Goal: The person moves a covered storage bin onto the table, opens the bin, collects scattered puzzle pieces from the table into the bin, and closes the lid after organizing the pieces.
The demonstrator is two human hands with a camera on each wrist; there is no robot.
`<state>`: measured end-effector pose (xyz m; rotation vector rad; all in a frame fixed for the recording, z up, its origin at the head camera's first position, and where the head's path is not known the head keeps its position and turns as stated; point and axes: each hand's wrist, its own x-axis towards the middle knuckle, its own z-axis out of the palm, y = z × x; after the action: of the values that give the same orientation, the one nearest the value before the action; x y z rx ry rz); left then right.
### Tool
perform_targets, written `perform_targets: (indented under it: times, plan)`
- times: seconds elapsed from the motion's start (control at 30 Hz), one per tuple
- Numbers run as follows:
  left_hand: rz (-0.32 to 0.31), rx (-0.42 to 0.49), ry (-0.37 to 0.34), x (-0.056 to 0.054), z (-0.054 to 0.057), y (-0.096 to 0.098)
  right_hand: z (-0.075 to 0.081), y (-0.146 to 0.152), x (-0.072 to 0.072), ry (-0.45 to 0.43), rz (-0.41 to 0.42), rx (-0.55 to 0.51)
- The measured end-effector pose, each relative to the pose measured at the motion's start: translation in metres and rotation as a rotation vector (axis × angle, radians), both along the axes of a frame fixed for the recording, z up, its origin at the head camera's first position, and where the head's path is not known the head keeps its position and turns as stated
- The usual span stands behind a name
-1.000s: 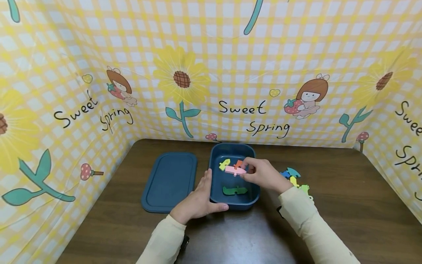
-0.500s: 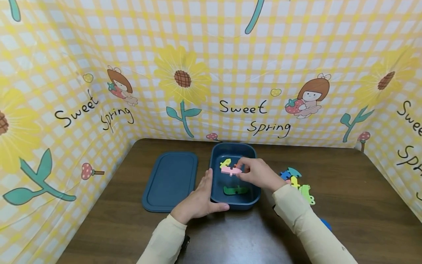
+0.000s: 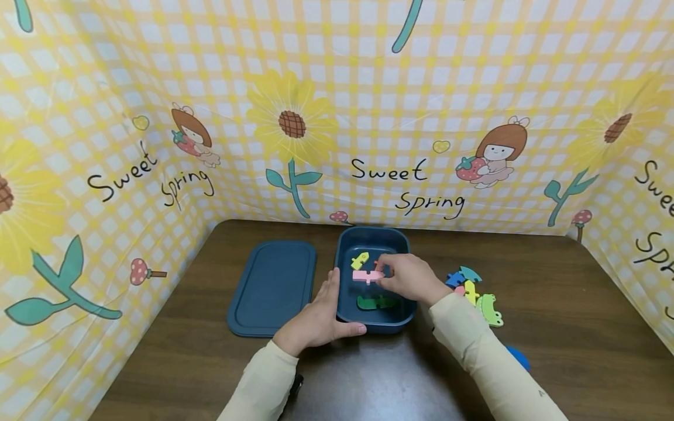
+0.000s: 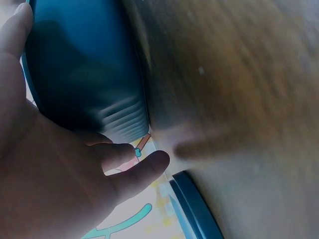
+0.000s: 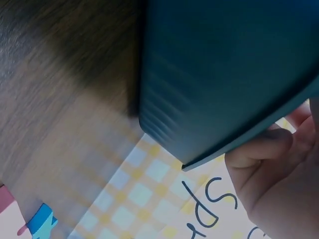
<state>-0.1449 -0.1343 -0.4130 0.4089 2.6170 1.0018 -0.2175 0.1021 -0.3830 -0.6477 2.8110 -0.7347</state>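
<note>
A dark blue box stands on the table with several small puzzle pieces in it. My right hand reaches over its right side and pinches the tip of a pink puzzle piece low inside. Left of that lies a yellow puzzle piece; a dark green one is nearer the front. An orange-red piece is mostly hidden behind my right fingers. My left hand rests with straight fingers along the box's left wall, thumb at the front corner. In the left wrist view those fingers spread beside the box wall.
Left of the box lies its dark blue lid, flat on the wooden table. Several loose pieces are to the right, among them a light green frog-like one and a blue one by the sleeve. Patterned cloth rises behind.
My right hand has moved slightly left and lowered the pink puzzle piece within the box. The left hand has stayed in place. More of the loose pieces on the right now show.
</note>
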Motion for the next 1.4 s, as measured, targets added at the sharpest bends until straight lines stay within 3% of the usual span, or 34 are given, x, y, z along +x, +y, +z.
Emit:
perform_targets:
  times: [0.2, 0.4, 0.67, 0.93, 1.03, 1.23, 1.4]
  plan:
    - [-0.002, 0.004, 0.004, 0.0, 0.0, 0.0, -0.003, -0.005, 0.0, 0.081, 0.031, 0.082]
    - [0.002, 0.001, 0.001, 0.0, 0.0, 0.0, -0.005, -0.008, 0.001, 0.137, 0.046, 0.095]
    - [-0.004, 0.01, -0.009, 0.0, -0.001, 0.001, -0.011, -0.011, 0.002, 0.108, 0.053, 0.083]
    - [-0.004, -0.002, -0.005, -0.001, -0.001, 0.0, -0.017, -0.015, 0.001, 0.156, 0.081, 0.064]
    - [-0.006, 0.001, -0.004, -0.001, -0.001, 0.001, -0.016, -0.012, 0.003, 0.147, 0.053, 0.014]
    - [0.001, -0.003, -0.006, 0.0, 0.0, 0.001, -0.002, 0.007, 0.012, 0.147, -0.07, -0.196]
    - [0.01, 0.004, -0.004, 0.0, 0.0, 0.0, 0.008, 0.035, 0.017, 0.161, -0.141, -0.229]
